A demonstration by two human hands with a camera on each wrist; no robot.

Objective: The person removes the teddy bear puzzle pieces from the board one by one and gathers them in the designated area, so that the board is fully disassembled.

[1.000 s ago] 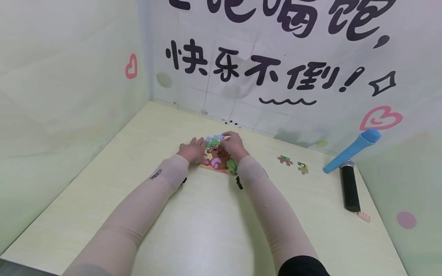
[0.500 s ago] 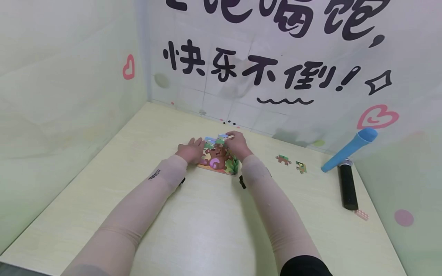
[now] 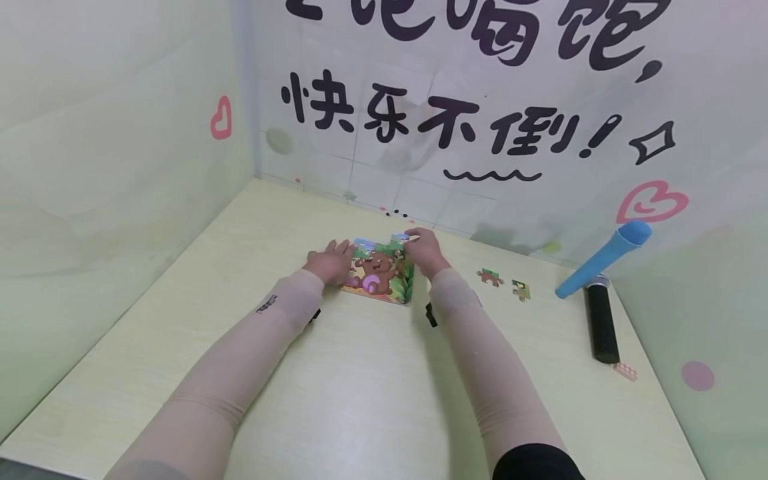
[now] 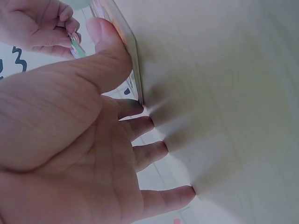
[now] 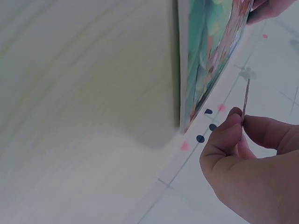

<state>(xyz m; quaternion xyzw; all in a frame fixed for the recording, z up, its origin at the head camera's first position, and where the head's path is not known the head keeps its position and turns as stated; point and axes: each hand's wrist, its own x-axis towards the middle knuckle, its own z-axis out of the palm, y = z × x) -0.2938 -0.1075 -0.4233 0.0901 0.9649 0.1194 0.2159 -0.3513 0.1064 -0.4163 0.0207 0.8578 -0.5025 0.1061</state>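
A jigsaw puzzle (image 3: 373, 275) with a brown bear picture lies on the table. My left hand (image 3: 331, 262) rests at its left side; in the left wrist view that hand (image 4: 84, 116) has its fingers spread, the tips on the tabletop and the thumb against the puzzle's edge. Over the puzzle's far right corner, my right hand (image 3: 427, 252) pinches a blue and green puzzle piece (image 3: 397, 240). The right wrist view shows the piece (image 5: 246, 100) edge-on between thumb and fingers, raised off the puzzle (image 5: 198, 56).
Two loose puzzle pieces, one green and brown (image 3: 491, 277) and one greenish (image 3: 521, 290), lie to the right. Farther right are a blue flared tube (image 3: 600, 261), a black microphone-like object (image 3: 602, 325) and a small pink checked item (image 3: 626, 371). Printed cloth walls (image 3: 384, 167) border the table.
My right hand has moved right with the piece, from above the puzzle's middle to its far right corner, uncovering the bear. The left hand stays in place.
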